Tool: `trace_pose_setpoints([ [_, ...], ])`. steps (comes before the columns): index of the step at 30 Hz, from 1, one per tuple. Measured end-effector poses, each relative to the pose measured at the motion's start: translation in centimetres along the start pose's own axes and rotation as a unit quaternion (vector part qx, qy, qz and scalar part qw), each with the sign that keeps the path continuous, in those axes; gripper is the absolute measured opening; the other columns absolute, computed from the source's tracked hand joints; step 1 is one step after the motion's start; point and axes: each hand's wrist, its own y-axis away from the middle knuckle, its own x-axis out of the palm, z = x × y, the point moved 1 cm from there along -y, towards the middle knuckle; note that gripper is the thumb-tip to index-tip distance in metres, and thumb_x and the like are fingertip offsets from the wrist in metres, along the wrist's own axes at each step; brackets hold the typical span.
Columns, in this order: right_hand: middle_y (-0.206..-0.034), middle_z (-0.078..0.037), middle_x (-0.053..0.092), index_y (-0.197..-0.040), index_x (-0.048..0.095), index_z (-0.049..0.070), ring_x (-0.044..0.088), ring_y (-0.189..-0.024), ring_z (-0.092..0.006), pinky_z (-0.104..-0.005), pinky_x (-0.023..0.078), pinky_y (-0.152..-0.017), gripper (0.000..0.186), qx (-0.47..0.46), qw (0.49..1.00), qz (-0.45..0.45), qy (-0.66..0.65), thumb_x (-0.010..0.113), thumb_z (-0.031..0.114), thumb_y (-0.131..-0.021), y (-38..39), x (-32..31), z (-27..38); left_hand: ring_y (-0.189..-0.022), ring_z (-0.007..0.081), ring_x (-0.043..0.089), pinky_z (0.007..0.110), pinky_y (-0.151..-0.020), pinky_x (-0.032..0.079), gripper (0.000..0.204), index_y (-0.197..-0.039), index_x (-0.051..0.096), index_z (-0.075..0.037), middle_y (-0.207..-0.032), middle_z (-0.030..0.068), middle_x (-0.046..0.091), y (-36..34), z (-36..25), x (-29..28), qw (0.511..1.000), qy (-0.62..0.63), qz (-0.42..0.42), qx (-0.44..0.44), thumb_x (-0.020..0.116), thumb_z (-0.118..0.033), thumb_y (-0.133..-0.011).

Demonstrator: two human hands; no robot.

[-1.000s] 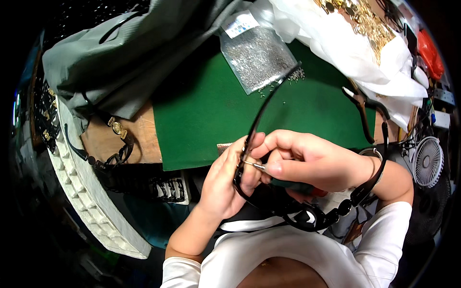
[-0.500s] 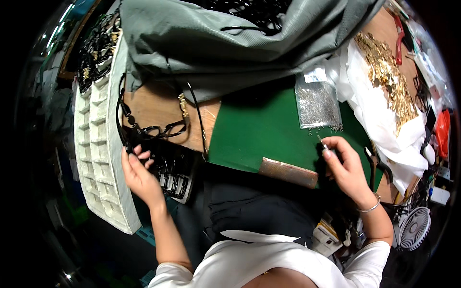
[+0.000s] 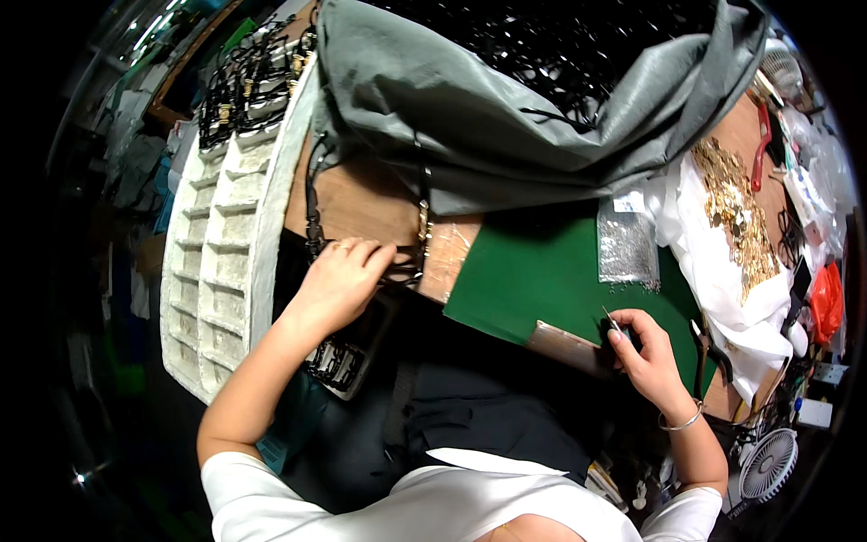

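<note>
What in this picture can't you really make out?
- The thin tool in the right hand: too small in the head view to tell its kind.
- The black cords in the grey cover: partly wrapped by it.
- What the left hand fingers press on: hidden under them.
- The small fan: blurred at the rim.

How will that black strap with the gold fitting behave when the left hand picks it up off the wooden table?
The black strap is thin and lies in loose curves, so it will probably droop. Its gold fitting would likely weigh one part down. The left hand rests on tangled loops, so neighbours may drag along.
</note>
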Motion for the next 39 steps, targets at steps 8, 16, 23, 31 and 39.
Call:
trace_pose_setpoints([
  [8,-0.082,-0.003,0.051,-0.096,0.053,-0.001,0.050,-0.057,-0.0065,-0.0188,0.043,-0.049,0.016,0.047,0.998,-0.044,-0.003,0.055,0.007,-0.082,1.3,0.1,-0.5,-0.097,0.0276,0.051,0.046,-0.096,0.032,0.024,-0.096,0.054,-0.008,-0.096,0.0120,0.053,4.4,1.4,-2.5,0.997,0.010,-0.052,-0.063,0.049,-0.004,-0.073],
  [16,-0.078,-0.002,0.049,-0.096,0.051,-0.002,0.047,-0.055,-0.0041,-0.0177,0.043,-0.049,0.016,0.047,0.998,-0.030,-0.023,0.054,0.006,-0.083,-1.3,2.5,4.5,-0.103,0.0294,0.051,0.051,-0.099,0.025,0.029,-0.099,0.053,-0.005,-0.106,0.0121,0.056,11.1,23.9,-2.3,0.935,-0.053,-0.181,-0.301,0.044,0.009,-0.075],
  [23,-0.076,-0.002,0.049,-0.094,0.052,-0.003,0.047,-0.055,-0.0045,-0.0183,0.042,-0.048,0.015,0.039,0.997,-0.064,0.016,0.054,0.003,-0.081,-2.2,4.8,6.3,-0.101,0.0320,0.050,0.049,-0.092,0.032,0.035,-0.105,0.052,-0.005,-0.106,0.0127,0.055,10.6,37.6,0.5,0.929,-0.078,-0.160,-0.325,0.047,0.008,-0.073],
  [31,-0.081,-0.006,0.053,-0.096,0.054,-0.001,0.051,-0.059,-0.0102,-0.0224,0.044,-0.051,0.019,0.032,0.995,-0.062,0.073,0.057,0.009,-0.080,-1.9,2.6,7.3,-0.103,0.0329,0.048,0.041,-0.088,0.037,0.041,-0.111,0.051,-0.003,-0.108,0.0180,0.054,8.0,33.9,-0.7,0.942,-0.052,-0.166,-0.288,0.053,0.005,-0.071],
  [39,-0.087,-0.008,0.056,-0.099,0.054,0.000,0.053,-0.067,-0.0139,-0.0257,0.042,-0.058,0.025,-0.011,0.999,-0.028,-0.016,0.058,0.017,-0.081,-2.6,-0.5,5.3,-0.098,0.0288,0.054,0.036,-0.085,0.043,0.038,-0.105,0.057,-0.004,-0.103,0.0131,0.058,-11.3,2.8,-10.0,0.956,0.114,-0.245,0.115,0.064,0.000,-0.068],
])
